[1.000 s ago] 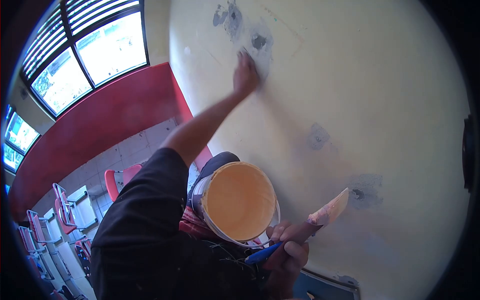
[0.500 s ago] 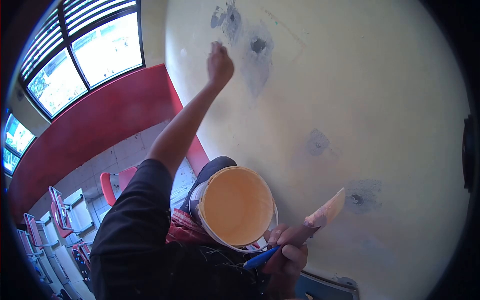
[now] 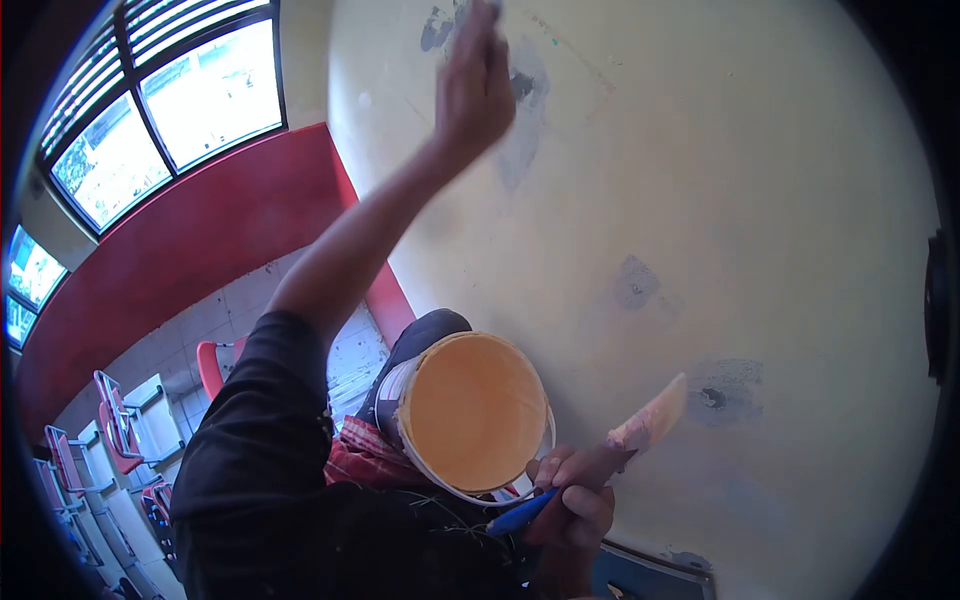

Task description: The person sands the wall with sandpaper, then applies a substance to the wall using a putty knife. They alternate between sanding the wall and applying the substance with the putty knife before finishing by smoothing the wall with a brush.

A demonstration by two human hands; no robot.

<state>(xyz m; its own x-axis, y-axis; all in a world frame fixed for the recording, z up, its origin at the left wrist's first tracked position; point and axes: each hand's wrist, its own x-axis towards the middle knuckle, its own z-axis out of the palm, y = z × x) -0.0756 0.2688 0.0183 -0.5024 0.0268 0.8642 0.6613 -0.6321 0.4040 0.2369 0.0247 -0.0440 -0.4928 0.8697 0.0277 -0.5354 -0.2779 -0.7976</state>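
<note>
Bucket (image 3: 393,393) near wall (image 3: 800,250), chair (image 3: 210,370) behind sleeve (image 3: 255,400)

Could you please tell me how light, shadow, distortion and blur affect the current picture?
Head view: daylight blows out the black-framed glass window; wide-angle distortion curves the red-painted lower wall, with dark corners. Same head view: soft shadow falls on the cream wall beside the round, peach-lined bucket; the raised, bare left hand looks slightly blurred.

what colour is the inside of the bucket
The inside of the bucket is a pale, peachy orange; it shows best in the head view.
</note>
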